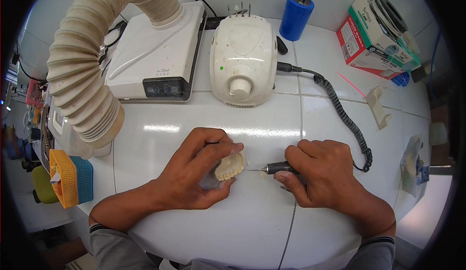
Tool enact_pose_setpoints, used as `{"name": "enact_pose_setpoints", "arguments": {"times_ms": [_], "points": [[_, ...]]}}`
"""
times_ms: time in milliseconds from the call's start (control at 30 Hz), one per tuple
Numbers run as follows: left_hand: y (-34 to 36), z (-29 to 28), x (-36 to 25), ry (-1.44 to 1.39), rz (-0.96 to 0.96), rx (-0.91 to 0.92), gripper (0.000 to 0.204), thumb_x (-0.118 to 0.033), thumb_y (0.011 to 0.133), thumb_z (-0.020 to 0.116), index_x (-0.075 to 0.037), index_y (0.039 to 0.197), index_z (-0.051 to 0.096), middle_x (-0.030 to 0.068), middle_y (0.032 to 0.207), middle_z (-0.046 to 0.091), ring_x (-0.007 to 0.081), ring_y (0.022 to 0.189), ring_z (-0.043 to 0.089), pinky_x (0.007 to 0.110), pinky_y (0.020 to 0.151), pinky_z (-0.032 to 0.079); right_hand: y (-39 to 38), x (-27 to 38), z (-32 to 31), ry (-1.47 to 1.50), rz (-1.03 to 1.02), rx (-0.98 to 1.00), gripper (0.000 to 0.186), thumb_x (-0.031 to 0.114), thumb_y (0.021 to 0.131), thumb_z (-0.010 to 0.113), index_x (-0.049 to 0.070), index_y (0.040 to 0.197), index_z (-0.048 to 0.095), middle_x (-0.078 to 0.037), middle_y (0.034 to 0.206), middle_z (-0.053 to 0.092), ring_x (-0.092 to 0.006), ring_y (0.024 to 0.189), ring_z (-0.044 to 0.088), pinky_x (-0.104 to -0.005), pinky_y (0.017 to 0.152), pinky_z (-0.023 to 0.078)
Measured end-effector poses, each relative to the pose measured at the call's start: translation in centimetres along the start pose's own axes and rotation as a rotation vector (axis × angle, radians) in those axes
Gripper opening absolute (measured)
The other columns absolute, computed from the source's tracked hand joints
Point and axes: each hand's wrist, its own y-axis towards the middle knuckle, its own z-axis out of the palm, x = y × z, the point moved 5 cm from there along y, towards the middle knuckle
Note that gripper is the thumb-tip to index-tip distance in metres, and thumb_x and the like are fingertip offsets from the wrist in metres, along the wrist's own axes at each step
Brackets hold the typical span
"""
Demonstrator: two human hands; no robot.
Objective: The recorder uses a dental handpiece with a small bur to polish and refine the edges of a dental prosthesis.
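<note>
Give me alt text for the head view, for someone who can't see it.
The left hand holds a cream teeth model; the right hand grips a black drill, its thin tip pointing toward the model. Behind, a white box with a knob stands on the table.

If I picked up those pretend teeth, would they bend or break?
The teeth model is probably stiff: it shows no sagging in the left hand. It might chip if dropped, since it looks like plaster with small bumps.

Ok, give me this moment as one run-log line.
left hand: holds cream dental cast | right hand: grips black handpiece | thin bit: points toward cast, gap visible | coiled cord: plugged into knobbed white unit
</note>
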Motion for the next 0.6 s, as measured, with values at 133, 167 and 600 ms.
{"name": "enact_pose_setpoints", "arguments": {"times_ms": [133, 167, 600], "points": [[0.07, -0.15, 0.01, 0.019, 0.091, -0.061, 0.071, -0.004, 0.072, 0.091, -0.004, 0.138, 0.064, 0.0212, 0.139, 0.069, 0.037, 0.12, 0.071, 0.044, 0.101, 0.059, -0.03, -0.02, -0.01, 0.011, 0.003, -0.008, 0.041, 0.047, 0.1, 0.078, 0.012, 0.085, 0.064, -0.002, 0.067, 0.053, -0.0222, 0.051, 0.058, -0.0385, 0.048, 0.042], [0.17, -0.21, -0.09, 0.017, 0.108, -0.06, 0.075, -0.003, 0.072, 0.091, -0.005, 0.141, 0.062, 0.022, 0.143, 0.07, 0.0383, 0.122, 0.071, 0.045, 0.104, 0.058, -0.07, -0.07, 0.01, 0.014, 0.007, -0.011, 0.041, 0.047, 0.1, 0.078, 0.012, 0.085, 0.064, -0.002, 0.067, 0.053, -0.0222, 0.051, 0.058, -0.0385, 0.048, 0.042], [-0.31, 0.05, -0.27, -0.019, 0.135, 0.003, 0.087, 0.004, 0.073, 0.087, -0.007, 0.152, 0.053, 0.0247, 0.159, 0.063, 0.0376, 0.13, 0.065, 0.045, 0.108, 0.055, -0.09, -0.03, 0.11, 0.008, 0.0, -0.013, 0.041, 0.048, 0.099, 0.08, 0.012, 0.085, 0.064, -0.002, 0.068, 0.054, -0.0225, 0.052, 0.06, -0.039, 0.049, 0.044]]}}
